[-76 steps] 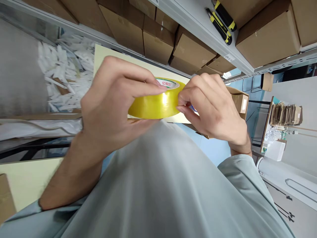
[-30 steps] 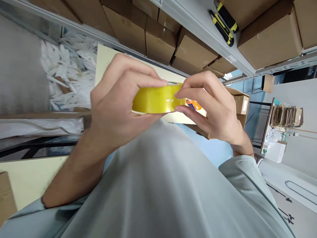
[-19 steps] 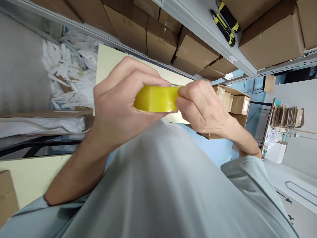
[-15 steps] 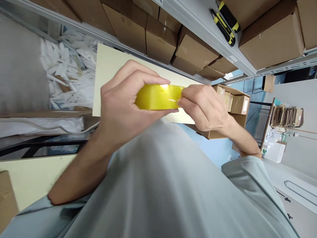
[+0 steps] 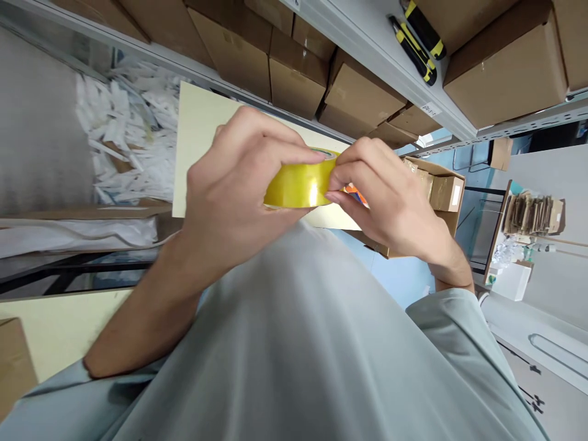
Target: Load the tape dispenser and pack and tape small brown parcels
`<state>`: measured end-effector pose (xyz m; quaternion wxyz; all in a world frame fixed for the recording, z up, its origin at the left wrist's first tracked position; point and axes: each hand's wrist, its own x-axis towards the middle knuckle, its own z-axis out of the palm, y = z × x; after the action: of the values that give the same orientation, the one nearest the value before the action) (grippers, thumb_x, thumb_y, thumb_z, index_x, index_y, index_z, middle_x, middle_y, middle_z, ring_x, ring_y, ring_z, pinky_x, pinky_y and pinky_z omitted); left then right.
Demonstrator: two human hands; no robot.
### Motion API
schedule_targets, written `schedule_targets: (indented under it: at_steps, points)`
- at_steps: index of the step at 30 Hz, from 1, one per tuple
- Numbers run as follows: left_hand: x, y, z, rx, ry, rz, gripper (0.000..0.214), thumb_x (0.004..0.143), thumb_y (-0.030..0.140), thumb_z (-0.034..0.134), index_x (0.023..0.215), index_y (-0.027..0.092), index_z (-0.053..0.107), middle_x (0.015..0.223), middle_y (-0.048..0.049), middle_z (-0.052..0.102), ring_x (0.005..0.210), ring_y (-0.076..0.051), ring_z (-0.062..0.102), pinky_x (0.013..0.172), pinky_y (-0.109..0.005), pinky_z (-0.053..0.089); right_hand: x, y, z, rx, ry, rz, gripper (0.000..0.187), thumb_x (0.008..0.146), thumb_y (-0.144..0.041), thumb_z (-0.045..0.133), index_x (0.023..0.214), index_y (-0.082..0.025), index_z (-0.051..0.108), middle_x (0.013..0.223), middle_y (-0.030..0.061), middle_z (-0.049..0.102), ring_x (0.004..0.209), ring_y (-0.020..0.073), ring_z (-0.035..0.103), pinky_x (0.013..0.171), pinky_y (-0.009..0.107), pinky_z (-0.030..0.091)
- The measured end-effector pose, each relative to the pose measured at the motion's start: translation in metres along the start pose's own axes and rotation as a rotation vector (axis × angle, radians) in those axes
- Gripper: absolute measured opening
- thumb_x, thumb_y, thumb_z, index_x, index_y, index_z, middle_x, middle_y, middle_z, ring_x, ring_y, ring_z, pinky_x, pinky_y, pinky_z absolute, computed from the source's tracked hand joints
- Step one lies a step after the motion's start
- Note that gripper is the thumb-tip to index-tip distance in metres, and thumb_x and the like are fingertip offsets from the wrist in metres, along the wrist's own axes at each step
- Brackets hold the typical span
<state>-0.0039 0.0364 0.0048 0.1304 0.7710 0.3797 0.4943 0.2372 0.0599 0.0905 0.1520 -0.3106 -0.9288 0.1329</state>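
A roll of yellow packing tape (image 5: 294,185) is held up in front of my body, its smooth outer face towards me. My left hand (image 5: 243,171) wraps round its left side, thumb below and fingers over the top rim. At the right end, my right hand (image 5: 386,196) is closed, with thumb and fingertips pinched against the tape's surface. Whether a loose tape end lies between those fingertips cannot be made out. A small orange and blue printed patch (image 5: 356,194) shows in the gap under my right fingers.
Behind my hands lies a pale board or tabletop (image 5: 197,122). Cardboard boxes (image 5: 298,79) line a shelf, with utility knives (image 5: 413,49) on the grey ledge (image 5: 367,43) above. An open carton (image 5: 445,220) holding smaller boxes stands at right; white scraps (image 5: 124,122) are heaped at left.
The roll has turned and tipped, so its top rim now shows, and it sits slightly further right. My right fingers have shifted their pinch, and the orange and blue patch has come into view.
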Motion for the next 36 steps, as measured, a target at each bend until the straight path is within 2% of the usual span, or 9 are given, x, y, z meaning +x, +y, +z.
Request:
schedule_targets:
  at_steps: [6, 10, 16, 21, 23, 26, 27, 31, 36]
  points:
    - [0.001, 0.004, 0.006, -0.078, 0.074, -0.101, 0.032, 0.1, 0.034, 0.088, 0.129, 0.028, 0.074, 0.117, 0.001, 0.071, 0.108, -0.019, 0.078, 0.087, -0.041, 0.072, -0.012, 0.01, 0.035, -0.236, 0.045, -0.123, 0.032, 0.125, -0.031, 0.04, 0.144, -0.031, 0.066, 0.134, 0.0022, 0.078, 0.118, 0.0246, 0.081, 0.096, 0.049, 0.071]
    - [0.0, 0.006, 0.006, -0.088, 0.075, -0.138, 0.032, 0.104, 0.044, 0.085, 0.131, 0.031, 0.073, 0.116, 0.0026, 0.072, 0.105, -0.018, 0.079, 0.085, -0.039, 0.072, -0.008, 0.001, 0.027, -0.128, 0.212, -0.06, 0.027, 0.124, -0.036, 0.051, 0.146, -0.031, 0.066, 0.132, 0.003, 0.082, 0.116, 0.0204, 0.081, 0.097, 0.041, 0.072]
    - [0.001, 0.005, 0.014, -0.036, 0.164, -0.085, 0.035, 0.101, 0.039, 0.089, 0.131, 0.031, 0.073, 0.113, 0.0008, 0.07, 0.1, -0.018, 0.078, 0.083, -0.038, 0.07, 0.0, -0.013, 0.004, 0.012, 0.068, 0.141, 0.019, 0.121, -0.039, 0.057, 0.12, -0.035, 0.076, 0.121, 0.0038, 0.081, 0.111, 0.0224, 0.078, 0.1, 0.042, 0.07]
    - [0.003, 0.01, 0.014, -0.022, 0.167, -0.082, 0.02, 0.106, 0.039, 0.081, 0.125, 0.033, 0.078, 0.112, 0.0022, 0.072, 0.099, -0.017, 0.08, 0.084, -0.038, 0.069, -0.003, -0.008, 0.024, -0.119, -0.022, 0.129, 0.026, 0.122, -0.031, 0.045, 0.131, -0.035, 0.069, 0.131, 0.0044, 0.078, 0.118, 0.0271, 0.078, 0.106, 0.053, 0.068]
    - [-0.001, 0.006, 0.011, -0.07, 0.112, -0.154, 0.046, 0.097, 0.045, 0.093, 0.138, 0.033, 0.075, 0.118, 0.0011, 0.077, 0.108, -0.021, 0.081, 0.094, -0.043, 0.07, -0.008, 0.0, 0.035, -0.167, 0.06, 0.031, 0.031, 0.121, -0.022, 0.039, 0.134, -0.032, 0.066, 0.133, 0.004, 0.077, 0.117, 0.0273, 0.079, 0.104, 0.056, 0.067]
    - [-0.017, -0.011, 0.01, -0.173, 0.002, -0.302, 0.116, 0.069, 0.067, 0.11, 0.166, 0.028, 0.059, 0.127, -0.0038, 0.083, 0.12, -0.03, 0.082, 0.114, -0.053, 0.067, -0.016, 0.013, 0.047, -0.151, 0.162, -0.032, 0.028, 0.12, -0.02, 0.04, 0.13, -0.03, 0.064, 0.129, 0.0052, 0.078, 0.114, 0.0255, 0.077, 0.101, 0.052, 0.066]
    - [-0.024, -0.017, 0.012, -0.241, -0.024, -0.335, 0.12, 0.066, 0.072, 0.109, 0.166, 0.025, 0.06, 0.127, -0.0057, 0.084, 0.119, -0.03, 0.082, 0.113, -0.051, 0.067, -0.019, 0.016, 0.049, -0.117, 0.157, -0.008, 0.024, 0.121, -0.025, 0.043, 0.128, -0.031, 0.065, 0.128, 0.0056, 0.079, 0.115, 0.025, 0.076, 0.101, 0.049, 0.066]
    - [-0.044, -0.031, 0.021, -0.48, -0.003, -0.353, 0.069, 0.087, 0.068, 0.098, 0.134, 0.021, 0.079, 0.122, -0.008, 0.087, 0.106, -0.023, 0.083, 0.087, -0.035, 0.071, -0.027, 0.015, 0.047, 0.055, 0.089, 0.187, 0.025, 0.121, -0.047, 0.051, 0.135, -0.036, 0.067, 0.134, 0.0086, 0.077, 0.125, 0.0256, 0.074, 0.106, 0.045, 0.068]
    - [-0.039, -0.02, 0.012, -0.319, 0.06, -0.244, 0.061, 0.084, 0.054, 0.105, 0.133, 0.026, 0.083, 0.114, -0.0024, 0.088, 0.093, -0.018, 0.081, 0.082, -0.032, 0.067, -0.024, 0.002, 0.037, 0.366, 0.234, 0.178, 0.044, 0.116, -0.041, 0.067, 0.159, -0.034, 0.059, 0.137, 0.0058, 0.074, 0.119, 0.0236, 0.077, 0.098, 0.045, 0.072]
